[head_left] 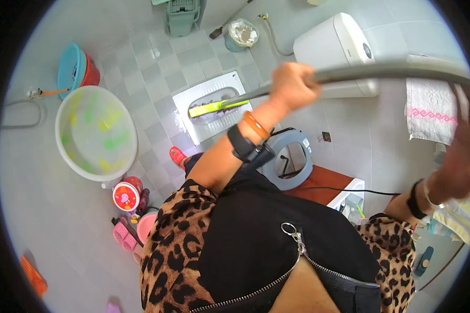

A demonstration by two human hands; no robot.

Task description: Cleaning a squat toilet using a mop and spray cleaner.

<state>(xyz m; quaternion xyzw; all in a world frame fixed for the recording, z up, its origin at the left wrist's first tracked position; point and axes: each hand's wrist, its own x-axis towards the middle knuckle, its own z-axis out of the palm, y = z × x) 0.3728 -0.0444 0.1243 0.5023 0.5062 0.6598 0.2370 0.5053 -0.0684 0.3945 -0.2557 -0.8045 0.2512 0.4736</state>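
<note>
My left hand (pixel 295 89) is wrapped round the grey pole of a long-handled brush (pixel 206 109). The brush has a lime-green head with a dark fringe. That head lies over the bowl of a white squat toilet (pixel 230 82) set in the floor. From my left hand the pole runs to the right edge of the view, where it blurs. My right hand (pixel 458 148) is raised beside that end of the pole, smeared by motion. Whether its fingers close on the pole cannot be made out. A white towel with a pink band (pixel 431 112) hangs beside it.
A white cistern (pixel 321 44) is on the wall beyond the pole. A blue-grey toilet seat (pixel 303 175) lies close before me. Leftward stand a large pale basin (pixel 125 154), blue and red basins (pixel 90 74) and a red-lidded bucket (pixel 126 196). A lined bin (pixel 236 44) stands at the back.
</note>
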